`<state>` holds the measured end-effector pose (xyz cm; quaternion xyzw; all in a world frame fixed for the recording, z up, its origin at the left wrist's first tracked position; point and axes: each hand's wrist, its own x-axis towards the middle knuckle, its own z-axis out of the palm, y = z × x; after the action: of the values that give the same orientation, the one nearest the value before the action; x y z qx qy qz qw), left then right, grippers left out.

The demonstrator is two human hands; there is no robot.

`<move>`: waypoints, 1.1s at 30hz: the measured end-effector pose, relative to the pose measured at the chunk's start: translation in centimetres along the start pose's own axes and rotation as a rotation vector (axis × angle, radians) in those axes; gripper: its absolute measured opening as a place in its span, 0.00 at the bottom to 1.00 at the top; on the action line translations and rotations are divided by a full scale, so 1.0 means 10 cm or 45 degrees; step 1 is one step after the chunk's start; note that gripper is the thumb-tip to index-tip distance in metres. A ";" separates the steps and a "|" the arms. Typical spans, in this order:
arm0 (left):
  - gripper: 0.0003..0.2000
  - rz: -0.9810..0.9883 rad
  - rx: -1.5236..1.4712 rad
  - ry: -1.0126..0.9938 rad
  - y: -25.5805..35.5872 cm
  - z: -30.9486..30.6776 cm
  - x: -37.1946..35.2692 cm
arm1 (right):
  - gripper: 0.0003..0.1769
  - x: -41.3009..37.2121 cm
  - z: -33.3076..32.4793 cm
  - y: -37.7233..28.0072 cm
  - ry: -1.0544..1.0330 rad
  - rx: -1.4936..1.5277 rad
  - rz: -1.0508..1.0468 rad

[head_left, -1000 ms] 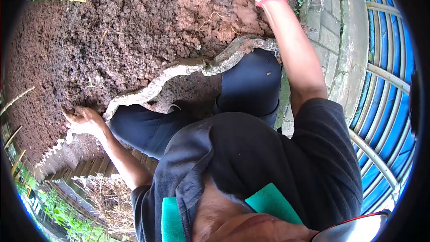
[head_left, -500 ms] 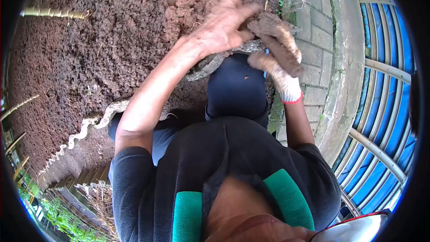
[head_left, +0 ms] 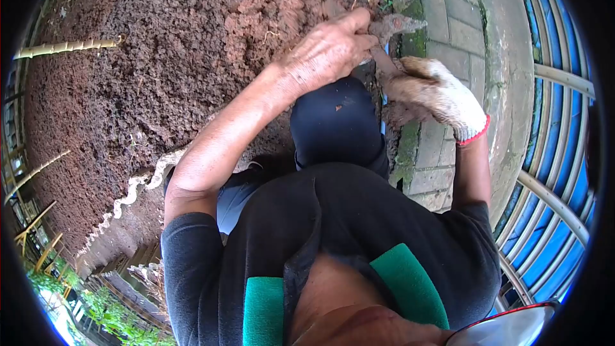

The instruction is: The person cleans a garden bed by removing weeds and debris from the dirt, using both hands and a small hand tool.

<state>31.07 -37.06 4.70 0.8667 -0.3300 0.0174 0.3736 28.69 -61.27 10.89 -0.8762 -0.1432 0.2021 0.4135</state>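
My left hand (head_left: 330,51) is bare and soil-smeared, its fingers closed over the edge of the bed, close above a rough grey edging piece (head_left: 400,24). On my right hand (head_left: 432,90) is a white knit glove with a red cuff, its palm and fingers caked with brown mud. The gloved fingers are curled around a flat, muddy brown strip (head_left: 384,63), whose far end reaches my left fingertips. I cannot tell what kind of thing the strip is. Under my hands is my dark-clad knee (head_left: 336,122).
Loose reddish-brown soil (head_left: 154,57) spreads across the left, with a ringed stalk (head_left: 67,48) sticking in from the side. A wavy pale edging (head_left: 131,192) borders it. On the right run grey paving bricks (head_left: 458,32), a concrete curb (head_left: 506,90) and a blue barrier with pale bars (head_left: 564,134).
My right hand has swung right and turned, its fingers now pointing left toward my other hand. My left hand, spread and blurred before, has closed near the strip's end.
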 end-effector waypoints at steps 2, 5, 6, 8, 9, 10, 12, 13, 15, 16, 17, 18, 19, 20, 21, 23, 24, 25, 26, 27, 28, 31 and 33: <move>0.15 0.104 -0.029 0.157 0.00 -0.10 -0.05 | 0.13 0.09 0.08 -0.13 -0.190 -0.392 0.024; 0.15 -0.007 0.099 0.370 -0.13 -0.45 -0.14 | 0.13 0.02 0.18 -0.08 0.185 -0.551 -0.112; 0.13 -0.115 0.145 0.462 -0.25 -0.54 -0.20 | 0.14 -0.01 0.18 -0.13 0.220 -0.567 -0.115; 0.13 -0.337 0.111 0.502 -0.31 -0.61 -0.38 | 0.15 -0.05 0.28 -0.20 0.366 -0.511 -0.121; 0.13 -0.408 0.092 0.489 -0.31 -0.60 -0.44 | 0.16 -0.05 0.31 -0.23 0.445 -0.488 -0.126; 0.13 -0.371 0.118 0.419 -0.33 -0.50 -0.49 | 0.21 -0.02 0.35 -0.10 0.326 -0.395 0.079; 0.17 -0.483 0.024 0.226 -0.26 -0.31 -0.54 | 0.25 -0.02 0.33 -0.08 0.047 -0.490 0.168; 0.19 -0.408 0.132 0.243 -0.25 -0.19 -0.58 | 0.26 -0.05 0.29 0.01 0.056 -0.541 0.094; 0.21 -0.368 0.080 0.072 -0.22 -0.24 -0.61 | 0.27 -0.31 0.26 0.14 0.006 -0.473 0.374; 0.21 -0.342 0.080 0.048 -0.24 -0.26 -0.62 | 0.26 -0.48 0.19 0.11 -0.025 -0.383 0.521; 0.21 -0.319 0.078 0.019 -0.25 -0.26 -0.65 | 0.26 -0.64 0.14 0.05 -0.049 -0.300 0.670; 0.21 -0.297 0.076 -0.014 -0.25 -0.25 -0.68 | 0.25 -0.82 0.09 -0.10 -0.034 -0.077 0.821; 0.21 -0.312 0.069 -0.020 -0.24 -0.24 -0.70 | 0.23 -0.96 0.09 -0.27 0.042 -0.008 0.957; 0.21 -0.322 0.071 -0.024 -0.24 -0.23 -0.69 | 0.22 -1.07 0.06 -0.36 0.084 -0.028 1.081; 0.21 -0.332 0.079 -0.022 -0.24 -0.24 -0.66 | 0.22 -1.20 0.01 -0.31 0.071 -0.300 1.017; 0.22 -0.332 0.062 0.003 -0.19 -0.24 -0.65 | 0.24 -1.30 0.03 -0.25 0.177 -0.416 0.828; 0.23 -0.340 0.057 0.009 -0.15 -0.24 -0.66 | 0.22 -1.25 0.06 -0.29 0.267 -0.404 0.788; 0.25 -0.344 0.059 0.011 -0.14 -0.25 -0.67 | 0.20 -1.19 0.10 -0.36 0.361 -0.384 0.745; 0.28 -0.305 0.013 -0.050 -0.20 -0.29 -0.68 | 0.18 -1.11 0.14 -0.42 0.459 -0.360 0.701; 0.28 -0.310 0.026 -0.038 -0.21 -0.29 -0.69 | 0.09 -1.01 0.11 -0.19 0.566 -0.935 -0.070; 0.28 -0.314 0.036 -0.030 -0.21 -0.27 -0.70 | 0.05 -0.91 0.09 -0.17 0.556 -0.775 -0.015; 0.27 -0.407 -0.012 -0.050 -0.17 -0.28 -0.68 | 0.19 -0.29 0.26 -0.05 1.027 -1.177 -0.407; 0.26 -0.519 -0.083 -0.083 -0.10 -0.33 -0.65 | 0.24 -0.12 0.39 0.09 0.644 -1.336 -0.063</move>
<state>27.29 -30.72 4.62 0.9031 -0.1600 -0.0974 0.3864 25.86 -59.73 8.18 -0.9813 -0.1414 -0.1210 -0.0499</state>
